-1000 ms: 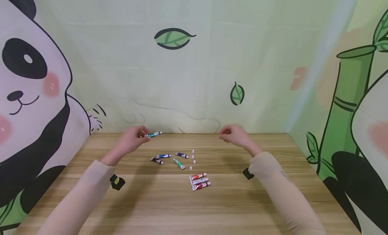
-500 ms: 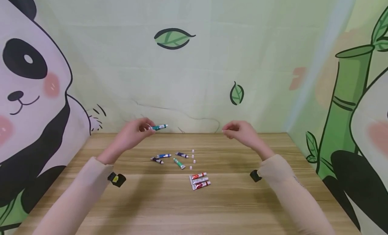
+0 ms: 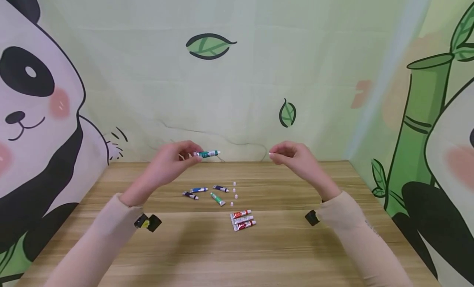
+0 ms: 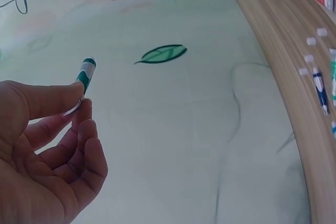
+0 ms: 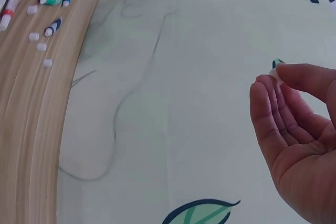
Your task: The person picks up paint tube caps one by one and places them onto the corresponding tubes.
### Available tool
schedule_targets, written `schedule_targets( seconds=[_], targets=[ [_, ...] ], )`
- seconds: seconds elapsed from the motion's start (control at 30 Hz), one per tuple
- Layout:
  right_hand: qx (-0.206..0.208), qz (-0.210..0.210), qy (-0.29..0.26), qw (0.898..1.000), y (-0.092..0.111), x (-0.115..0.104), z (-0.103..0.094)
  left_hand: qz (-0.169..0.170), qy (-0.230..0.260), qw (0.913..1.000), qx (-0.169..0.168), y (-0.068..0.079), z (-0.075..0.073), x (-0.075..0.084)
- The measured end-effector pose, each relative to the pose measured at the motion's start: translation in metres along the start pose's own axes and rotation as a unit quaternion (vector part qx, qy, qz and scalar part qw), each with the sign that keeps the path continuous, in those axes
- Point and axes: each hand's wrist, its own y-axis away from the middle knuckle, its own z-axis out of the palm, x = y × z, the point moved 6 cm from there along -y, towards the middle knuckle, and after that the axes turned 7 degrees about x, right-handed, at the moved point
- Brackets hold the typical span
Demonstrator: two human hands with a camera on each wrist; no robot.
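Note:
My left hand [image 3: 174, 161] pinches a dark green paint tube [image 3: 209, 154] by its flat end, above the far edge of the table. The tube's nozzle end points toward my right hand [image 3: 296, 157]. In the left wrist view thumb and fingertips grip the tube [image 4: 87, 72]. My right hand, raised level with the left and apart from it, pinches a small white cap [image 5: 275, 75] between thumb and fingertips. On the table, several small white caps [image 3: 236, 196] form a loose column beside a light green tube [image 3: 217, 199] and dark blue tubes [image 3: 221, 188].
A red-orange tube [image 3: 240, 214], a pale tube [image 3: 242, 220] and a dark red tube [image 3: 245, 225] lie side by side nearer me on the wooden table [image 3: 166, 254]. A blue tube [image 3: 199, 190] lies farther left. A printed cloth backdrop [image 3: 237, 93] stands behind the table.
My left hand has risen and moved right with the green tube, bringing it closer to my right hand. The right hand has risen a little. The tubes and caps on the table stay put.

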Motion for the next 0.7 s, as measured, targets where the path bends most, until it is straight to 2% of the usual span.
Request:
schedule_targets(
  seconds=[0.2, 0.4, 0.7],
  targets=[
    [0.002, -0.023, -0.025, 0.999, 0.006, -0.012, 0.012, 0.014, 0.012, 0.9998, -0.001, 0.000, 0.009, 0.013],
    [0.000, -0.027, -0.029, 0.999, 0.014, -0.020, 0.022, 0.028, 0.029, 0.9992, -0.003, 0.001, 0.018, 0.023],
    [0.010, -0.047, -0.030, 0.998, 0.018, -0.029, 0.030, 0.030, 0.053, 0.9981, -0.012, 0.002, 0.028, 0.033]
  ],
)
